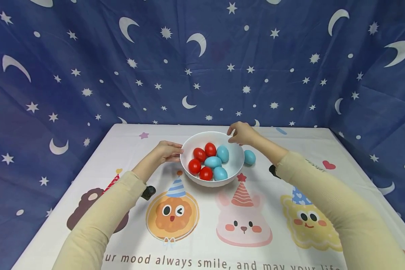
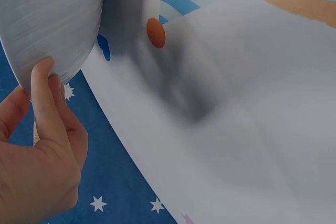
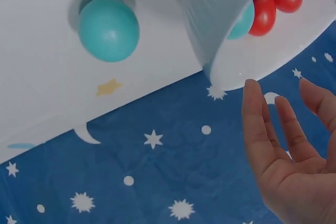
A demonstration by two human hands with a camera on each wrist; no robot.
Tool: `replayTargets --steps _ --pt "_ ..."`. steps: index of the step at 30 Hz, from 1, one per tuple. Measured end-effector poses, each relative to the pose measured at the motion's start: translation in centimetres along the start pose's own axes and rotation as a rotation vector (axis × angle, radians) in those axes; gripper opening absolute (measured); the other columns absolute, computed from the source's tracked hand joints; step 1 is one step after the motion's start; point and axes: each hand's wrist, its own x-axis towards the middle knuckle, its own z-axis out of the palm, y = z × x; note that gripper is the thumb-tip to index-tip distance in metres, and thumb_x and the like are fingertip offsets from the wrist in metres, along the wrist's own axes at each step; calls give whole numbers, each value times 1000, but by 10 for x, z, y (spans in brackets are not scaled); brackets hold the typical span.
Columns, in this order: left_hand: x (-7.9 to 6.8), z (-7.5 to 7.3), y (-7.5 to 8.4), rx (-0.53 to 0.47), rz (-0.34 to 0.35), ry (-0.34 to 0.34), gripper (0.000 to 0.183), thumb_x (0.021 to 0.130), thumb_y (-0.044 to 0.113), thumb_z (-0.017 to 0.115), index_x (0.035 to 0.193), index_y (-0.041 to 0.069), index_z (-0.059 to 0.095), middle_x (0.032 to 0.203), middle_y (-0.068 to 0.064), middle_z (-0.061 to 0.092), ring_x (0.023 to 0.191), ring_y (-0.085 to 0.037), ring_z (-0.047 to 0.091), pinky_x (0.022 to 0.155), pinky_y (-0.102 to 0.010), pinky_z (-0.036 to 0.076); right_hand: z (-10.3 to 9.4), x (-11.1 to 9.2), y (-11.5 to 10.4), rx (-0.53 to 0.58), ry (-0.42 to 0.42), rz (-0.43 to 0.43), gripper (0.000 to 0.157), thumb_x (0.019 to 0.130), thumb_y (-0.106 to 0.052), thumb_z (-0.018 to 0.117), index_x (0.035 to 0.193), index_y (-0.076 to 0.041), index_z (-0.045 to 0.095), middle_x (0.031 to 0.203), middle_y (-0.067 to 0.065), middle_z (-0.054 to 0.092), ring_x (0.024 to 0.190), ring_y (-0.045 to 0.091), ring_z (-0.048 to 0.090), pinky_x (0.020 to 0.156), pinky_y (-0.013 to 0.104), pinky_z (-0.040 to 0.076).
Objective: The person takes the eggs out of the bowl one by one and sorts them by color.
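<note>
A white bowl (image 1: 236, 165) stands in the middle of the table, holding several red eggs (image 1: 206, 173) and three light-blue eggs (image 1: 213, 162). My left hand (image 1: 167, 151) is at its left side; in the left wrist view the fingers (image 2: 43, 72) touch the outer wall, with the thumb near the rim. My right hand (image 1: 241, 133) hovers by the bowl's back right rim. Its fingers are spread and loosely bent in the right wrist view, with nothing between them. Another light-blue egg (image 1: 249, 157) lies on the cloth just right of the bowl.
A white tablecloth (image 1: 209, 210) printed with cartoon faces and lettering covers the table. Behind the table's back edge hangs a dark blue curtain (image 1: 216, 90) with white moons and stars. Black wrist devices (image 1: 149, 192) sit under both forearms.
</note>
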Motion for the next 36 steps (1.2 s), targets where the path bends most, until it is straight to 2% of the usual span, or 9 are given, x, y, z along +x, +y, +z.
replayTargets --steps 7,14,21,28,36 --pt "1 1 -1 25 1 2 44 88 5 64 131 2 54 99 -10 59 62 -8 62 63 -21 61 13 7 -6 -37 -39 -4 28 85 -8 68 110 3 63 100 20 64 71 21 57 65 26 61" --pt "1 0 -2 31 -2 11 43 88 6 64 130 3 55 101 -10 59 62 -8 62 60 -19 60 26 14 -6 -69 -34 -1 28 84 -11 68 108 2 64 94 16 63 68 20 55 58 21 55" --pt "1 0 -2 29 -5 21 42 88 7 65 129 4 56 107 -12 58 64 -9 62 59 -18 59 38 18 -2 -79 -22 20 29 83 -10 69 109 2 64 95 17 64 80 23 55 67 25 55" --pt "-1 2 -2 17 -2 19 43 88 6 64 130 3 55 105 -12 59 63 -8 62 60 -20 60 50 20 1 -81 -15 28 30 83 -8 68 111 2 64 105 19 63 91 28 57 79 33 58" --pt "-1 2 -3 2 0 32 43 88 6 65 130 3 55 102 -11 60 62 -8 62 59 -20 60 61 25 5 -79 -6 38 35 81 -6 67 115 3 61 110 18 64 89 26 56 83 34 56"
